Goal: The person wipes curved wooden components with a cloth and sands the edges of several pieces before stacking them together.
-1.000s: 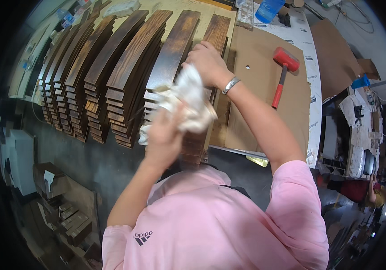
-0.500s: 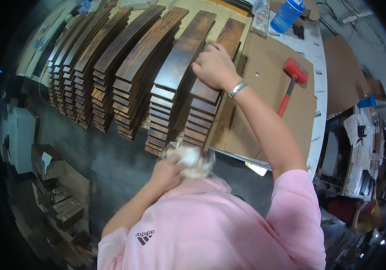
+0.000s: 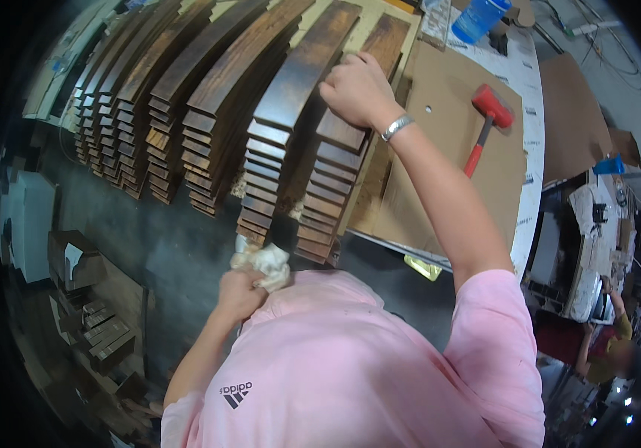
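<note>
My left hand [image 3: 244,293] is closed around a crumpled white and tan rag [image 3: 272,267]. The rag is at the lower front end of a stack of dark brown wooden boards [image 3: 274,112], second from the right. On the rightmost stack of boards [image 3: 344,133] rests my right hand [image 3: 358,91], fingers curled into a fist at its left edge. Anything inside those fingers is hidden. The boards are long, slightly curved and glossy, piled with their front ends stepped.
More board stacks [image 3: 242,63] stand to the left on the pale table. At the right, a red mallet [image 3: 491,112] lies on a cardboard sheet [image 3: 440,179]. A blue bottle [image 3: 479,19] stands beyond it. Cardboard boxes [image 3: 78,261] are on the floor at the lower left.
My left hand has moved left with the rag, from below the rightmost stack to the front end of the second one. My right hand stays on the rightmost stack.
</note>
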Demonstrator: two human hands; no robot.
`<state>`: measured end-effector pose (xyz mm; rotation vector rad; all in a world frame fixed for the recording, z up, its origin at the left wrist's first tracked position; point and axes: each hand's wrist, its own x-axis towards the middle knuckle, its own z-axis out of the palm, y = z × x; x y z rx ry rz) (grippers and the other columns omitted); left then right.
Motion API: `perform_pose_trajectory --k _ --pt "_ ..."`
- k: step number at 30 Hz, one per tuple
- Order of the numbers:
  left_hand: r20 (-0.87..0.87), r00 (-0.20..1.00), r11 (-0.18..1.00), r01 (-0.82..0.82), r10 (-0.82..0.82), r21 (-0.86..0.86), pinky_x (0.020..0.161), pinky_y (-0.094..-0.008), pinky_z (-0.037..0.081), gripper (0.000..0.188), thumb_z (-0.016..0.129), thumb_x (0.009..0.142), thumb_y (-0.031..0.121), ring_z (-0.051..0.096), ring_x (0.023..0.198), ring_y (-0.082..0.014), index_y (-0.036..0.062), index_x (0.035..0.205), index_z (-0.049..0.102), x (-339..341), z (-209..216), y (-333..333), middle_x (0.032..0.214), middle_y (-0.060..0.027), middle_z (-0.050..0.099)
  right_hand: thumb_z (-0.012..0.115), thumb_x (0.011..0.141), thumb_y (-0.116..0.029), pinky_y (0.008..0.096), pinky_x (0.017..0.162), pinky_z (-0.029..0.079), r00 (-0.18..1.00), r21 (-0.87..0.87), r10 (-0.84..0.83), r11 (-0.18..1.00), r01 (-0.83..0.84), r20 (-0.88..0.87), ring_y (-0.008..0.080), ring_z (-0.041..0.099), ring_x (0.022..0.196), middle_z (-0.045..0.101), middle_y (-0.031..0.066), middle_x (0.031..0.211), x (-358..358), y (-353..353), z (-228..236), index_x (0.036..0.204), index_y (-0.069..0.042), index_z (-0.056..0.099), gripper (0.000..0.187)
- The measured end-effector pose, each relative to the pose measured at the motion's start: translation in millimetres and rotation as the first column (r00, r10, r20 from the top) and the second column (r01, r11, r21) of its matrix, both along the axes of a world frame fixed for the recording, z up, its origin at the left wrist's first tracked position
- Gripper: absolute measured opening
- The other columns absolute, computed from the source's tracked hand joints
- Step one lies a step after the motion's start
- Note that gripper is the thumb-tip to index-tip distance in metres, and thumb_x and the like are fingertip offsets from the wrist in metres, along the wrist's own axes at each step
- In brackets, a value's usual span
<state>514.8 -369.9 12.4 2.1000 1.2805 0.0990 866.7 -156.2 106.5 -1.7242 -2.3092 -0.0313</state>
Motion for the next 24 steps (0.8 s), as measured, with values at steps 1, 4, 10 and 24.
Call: perform_pose_trajectory --k 1,4,10,24 --pt "0.167 0.984 0.998 -0.066 0.064 0.006 0.069 -0.0406 0.053 0.031 0.061 0.070 0.003 0.065 0.076 -0.0325 0.0072 0.097 0.076 8.3 23.4 5.8 0.086 -0.0120 0.065 0.046 0.089 -0.029 0.0405 0.112 0.033 1.000 -0.056 -0.020 0.998 0.020 0.001 0.0255 0.059 0.101 0.070 0.0118 0.084 -3.5 -1.8 6.9 0.073 -0.005 0.074 0.040" --pt "0.620 0.775 0.971 -0.225 0.124 0.087 0.065 -0.0370 0.049 0.031 0.061 0.071 -0.002 0.060 0.071 -0.0307 -0.0001 0.100 0.072 75.3 83.8 34.2 0.083 -0.0134 0.060 0.044 0.089 -0.028 0.0410 0.107 0.036 1.000 -0.003 -0.013 1.000 0.013 -0.017 0.0276 0.061 0.098 0.072 0.0117 0.082 3.9 -0.2 0.5 0.073 -0.005 0.075 0.042" --pt "-0.056 0.992 0.991 0.109 -0.114 -0.083 0.077 -0.0465 0.053 0.023 0.065 0.068 0.015 0.065 0.087 -0.0358 0.0101 0.088 0.076 28.8 -20.8 -1.0 0.091 -0.0154 0.066 0.043 0.091 -0.029 0.0412 0.113 0.032 1.000 -0.017 -0.002 1.000 0.002 -0.003 0.0271 0.060 0.100 0.072 0.0125 0.084 -0.5 0.7 4.2 0.076 -0.005 0.076 0.043" --pt "0.486 0.770 0.891 -0.453 0.412 -0.036 0.067 -0.0332 0.048 0.030 0.077 0.068 0.006 0.062 0.072 -0.0224 0.0028 0.098 0.073 -14.2 78.1 13.7 0.083 -0.0104 0.064 0.052 0.088 -0.027 0.0436 0.110 0.034 1.000 0.002 -0.014 1.000 0.014 -0.025 0.0280 0.059 0.099 0.067 0.0111 0.084 -3.2 -1.8 10.6 0.072 -0.004 0.071 0.034"
